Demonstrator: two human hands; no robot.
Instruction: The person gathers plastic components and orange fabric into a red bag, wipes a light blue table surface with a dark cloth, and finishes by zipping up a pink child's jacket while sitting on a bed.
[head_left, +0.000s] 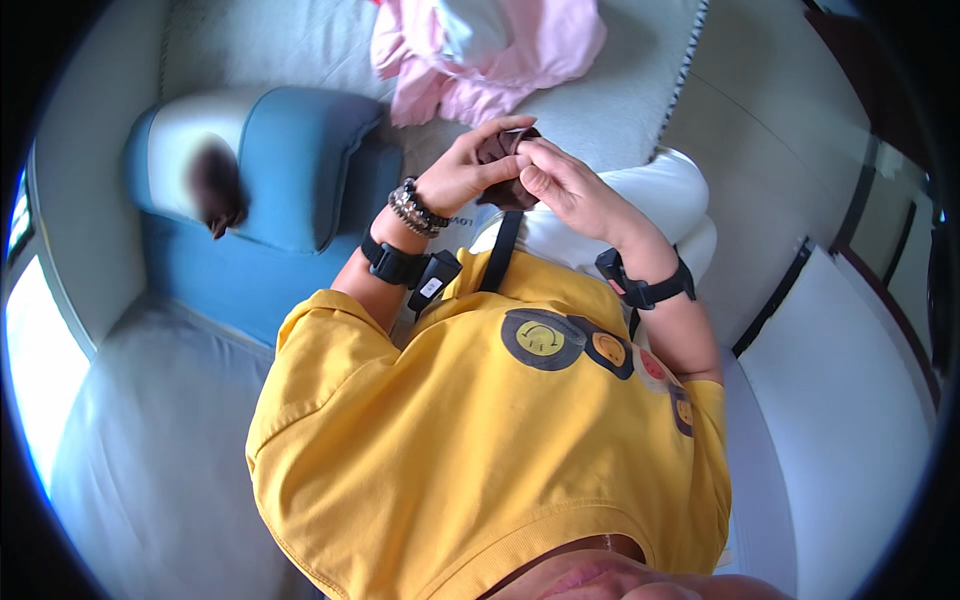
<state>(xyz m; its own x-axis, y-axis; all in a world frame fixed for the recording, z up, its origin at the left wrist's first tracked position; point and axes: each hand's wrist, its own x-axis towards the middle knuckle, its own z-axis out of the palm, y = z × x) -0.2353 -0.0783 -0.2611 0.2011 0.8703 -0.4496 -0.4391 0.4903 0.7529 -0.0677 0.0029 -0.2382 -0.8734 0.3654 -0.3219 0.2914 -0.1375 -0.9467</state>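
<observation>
A dark brown piece of bunched fabric (511, 196) is between my two hands, over my lap. My left hand (459, 171), with beaded bracelets at its wrist, grips the fabric between thumb and fingers from the left. From the right, my right hand (576, 189) closes its fingertips on the same fabric, its thumb close to the left thumb. To the left, a similar dark brown bundle (217, 184) lies on a blue and white cushion; part of it looks blurred. Which kind of item the brown pieces are, I cannot tell.
A pink garment (551, 45) with a pale blue-white cloth (472, 30) on it lies on the grey seat cover (600, 120) ahead. The blue and white cushion (300, 165) rests on a blue padded block at left. A white panel (832, 360) stands at right above the tiled floor (742, 180).
</observation>
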